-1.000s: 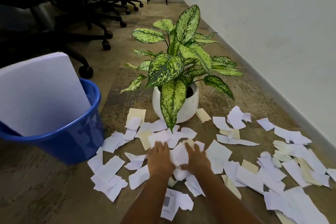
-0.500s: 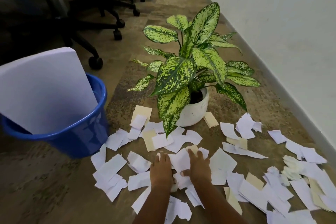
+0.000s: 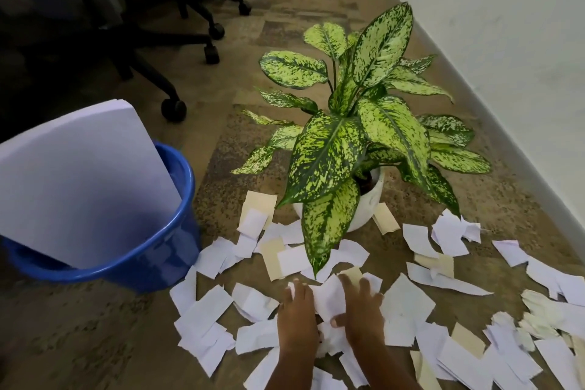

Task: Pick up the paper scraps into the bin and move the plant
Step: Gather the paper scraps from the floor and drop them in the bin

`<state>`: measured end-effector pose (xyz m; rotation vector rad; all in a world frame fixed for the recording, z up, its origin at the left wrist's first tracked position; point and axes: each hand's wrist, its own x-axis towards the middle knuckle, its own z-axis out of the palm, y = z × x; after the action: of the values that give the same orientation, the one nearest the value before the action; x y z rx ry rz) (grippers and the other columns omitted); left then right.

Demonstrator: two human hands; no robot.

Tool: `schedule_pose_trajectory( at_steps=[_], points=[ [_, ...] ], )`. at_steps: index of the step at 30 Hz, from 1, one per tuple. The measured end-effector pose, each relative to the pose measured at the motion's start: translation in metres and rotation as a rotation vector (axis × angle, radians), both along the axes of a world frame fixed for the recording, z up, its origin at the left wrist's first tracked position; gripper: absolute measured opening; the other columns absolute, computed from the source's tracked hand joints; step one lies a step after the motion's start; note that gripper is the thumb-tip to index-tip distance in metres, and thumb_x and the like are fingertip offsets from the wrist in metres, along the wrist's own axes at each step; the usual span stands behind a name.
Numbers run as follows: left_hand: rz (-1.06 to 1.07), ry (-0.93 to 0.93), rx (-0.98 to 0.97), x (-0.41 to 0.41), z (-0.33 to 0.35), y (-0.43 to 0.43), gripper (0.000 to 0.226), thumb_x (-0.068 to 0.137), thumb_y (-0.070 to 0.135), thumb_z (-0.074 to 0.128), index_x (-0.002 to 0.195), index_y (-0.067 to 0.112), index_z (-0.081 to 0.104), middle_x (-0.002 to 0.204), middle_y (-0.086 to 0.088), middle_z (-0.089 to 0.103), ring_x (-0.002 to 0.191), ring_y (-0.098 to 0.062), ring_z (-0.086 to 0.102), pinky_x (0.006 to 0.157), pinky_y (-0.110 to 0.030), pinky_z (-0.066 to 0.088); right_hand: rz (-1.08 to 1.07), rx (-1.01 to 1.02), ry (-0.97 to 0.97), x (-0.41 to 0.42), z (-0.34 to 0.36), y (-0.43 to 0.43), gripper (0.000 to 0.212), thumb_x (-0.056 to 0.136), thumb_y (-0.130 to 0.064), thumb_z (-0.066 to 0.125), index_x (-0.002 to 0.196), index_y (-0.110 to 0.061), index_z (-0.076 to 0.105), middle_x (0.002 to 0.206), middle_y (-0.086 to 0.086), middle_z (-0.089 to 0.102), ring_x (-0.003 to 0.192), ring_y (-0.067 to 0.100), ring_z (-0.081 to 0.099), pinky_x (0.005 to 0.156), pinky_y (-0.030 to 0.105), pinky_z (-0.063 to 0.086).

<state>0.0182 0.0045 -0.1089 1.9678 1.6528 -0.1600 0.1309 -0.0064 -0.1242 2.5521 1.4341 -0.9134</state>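
Reaching forward and down, both forearms enter from the bottom edge, palms down on the scraps (image 3: 408, 304) strewn across the floor (image 3: 79, 342). The left hand (image 3: 297, 323) lies flat, fingers straight, pressing paper. The right hand (image 3: 362, 317) has its fingers spread over a raised bunch between the two hands, thumb pointing toward the left hand; whether that thumb pinches the bunch cannot be told. The plant (image 3: 329, 155) stands just beyond the hands, one leaf tip hanging near them. The bin (image 3: 164, 266) sits to the left, holding large white sheets (image 3: 82, 180).
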Motion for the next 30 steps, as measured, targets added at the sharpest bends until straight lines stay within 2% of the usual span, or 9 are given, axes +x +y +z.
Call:
schedule_pose_trajectory(
  at_steps=[4, 8, 11, 12, 14, 15, 22, 28, 30],
  points=[
    [-0.073, 0.063, -0.013, 0.001, 0.010, 0.012, 0.070, 0.082, 0.020, 0.068, 0.140, 0.014, 0.030, 0.148, -0.008, 0.035, 0.133, -0.026, 0.041, 0.107, -0.031, 0.039, -0.015, -0.006, -0.013, -0.002, 0.004, 0.003, 0.074, 0.082, -0.021, 0.068, 0.139, -0.038, 0.024, 0.148, 0.007, 0.017, 0.138, 0.039, 0.018, 0.102, 0.050, 0.044],
    [-0.126, 0.134, -0.055, 0.002, 0.019, 0.015, 0.061, 0.084, 0.020, 0.066, 0.137, 0.012, 0.037, 0.140, -0.011, 0.042, 0.128, -0.028, 0.043, 0.103, -0.035, 0.041, -0.033, -0.037, 0.022, -0.004, 0.006, 0.003, 0.076, 0.083, -0.023, 0.067, 0.141, -0.037, 0.021, 0.151, 0.010, 0.011, 0.141, 0.042, 0.012, 0.107, 0.053, 0.035],
    [-0.109, 0.166, -0.052, 0.000, 0.029, 0.026, 0.060, 0.044, 0.026, 0.093, 0.098, 0.012, 0.071, 0.098, -0.014, 0.068, 0.088, -0.027, 0.068, 0.070, -0.036, 0.056, -0.043, -0.026, 0.026, -0.005, 0.004, 0.002, 0.073, 0.084, -0.026, 0.066, 0.141, -0.035, 0.022, 0.154, 0.010, 0.008, 0.142, 0.040, 0.010, 0.111, 0.051, 0.032],
    [-0.120, 0.168, -0.038, -0.003, 0.029, 0.028, 0.060, 0.045, 0.027, 0.093, 0.099, 0.010, 0.071, 0.098, -0.014, 0.069, 0.088, -0.027, 0.068, 0.071, -0.036, 0.057, -0.036, -0.025, 0.022, -0.004, 0.004, 0.002, 0.072, 0.085, -0.026, 0.065, 0.142, -0.034, 0.021, 0.155, 0.009, 0.007, 0.142, 0.040, 0.009, 0.111, 0.051, 0.032],
    [-0.092, 0.153, -0.057, -0.006, 0.024, 0.026, 0.053, 0.084, 0.022, 0.067, 0.131, 0.009, 0.047, 0.133, -0.014, 0.052, 0.123, -0.027, 0.050, 0.102, -0.034, 0.043, -0.015, -0.039, 0.034, -0.003, 0.006, 0.001, 0.073, 0.086, -0.026, 0.064, 0.144, -0.031, 0.019, 0.156, 0.010, 0.005, 0.143, 0.041, 0.009, 0.111, 0.052, 0.031],
    [-0.076, 0.116, -0.053, -0.009, 0.022, 0.024, 0.051, 0.091, 0.021, 0.056, 0.137, 0.011, 0.038, 0.141, -0.011, 0.044, 0.131, -0.024, 0.042, 0.109, -0.031, 0.036, -0.011, -0.035, 0.049, -0.003, 0.008, -0.001, 0.073, 0.085, -0.026, 0.064, 0.144, -0.028, 0.020, 0.156, 0.010, 0.005, 0.143, 0.040, 0.010, 0.112, 0.052, 0.030],
    [0.079, -0.002, -0.032, -0.023, 0.027, 0.018, 0.040, 0.096, 0.022, 0.047, 0.136, 0.019, 0.043, 0.143, -0.003, 0.047, 0.130, -0.019, 0.046, 0.107, -0.029, 0.040, -0.024, 0.142, 0.010, 0.000, 0.030, -0.018, 0.038, 0.095, -0.029, 0.049, 0.131, -0.019, 0.045, 0.151, 0.000, 0.032, 0.138, 0.018, 0.033, 0.111, 0.028, 0.033],
    [0.317, -0.126, -0.169, -0.041, 0.051, 0.010, 0.037, 0.100, 0.026, 0.037, 0.134, 0.013, 0.046, 0.139, -0.003, 0.053, 0.128, -0.017, 0.051, 0.107, -0.026, 0.038, -0.029, 0.183, 0.072, -0.008, 0.060, -0.020, 0.036, 0.097, -0.030, 0.043, 0.131, -0.017, 0.050, 0.139, -0.001, 0.052, 0.127, 0.015, 0.049, 0.108, 0.024, 0.036],
    [0.377, -0.134, -0.174, -0.048, 0.061, 0.007, 0.038, 0.100, 0.025, 0.036, 0.134, 0.011, 0.045, 0.139, -0.004, 0.052, 0.128, -0.017, 0.051, 0.109, -0.025, 0.036, -0.042, 0.213, 0.122, -0.016, 0.071, -0.020, 0.046, 0.097, -0.041, 0.037, 0.130, -0.012, 0.051, 0.135, 0.004, 0.056, 0.125, 0.019, 0.053, 0.107, 0.026, 0.038]
  ],
)
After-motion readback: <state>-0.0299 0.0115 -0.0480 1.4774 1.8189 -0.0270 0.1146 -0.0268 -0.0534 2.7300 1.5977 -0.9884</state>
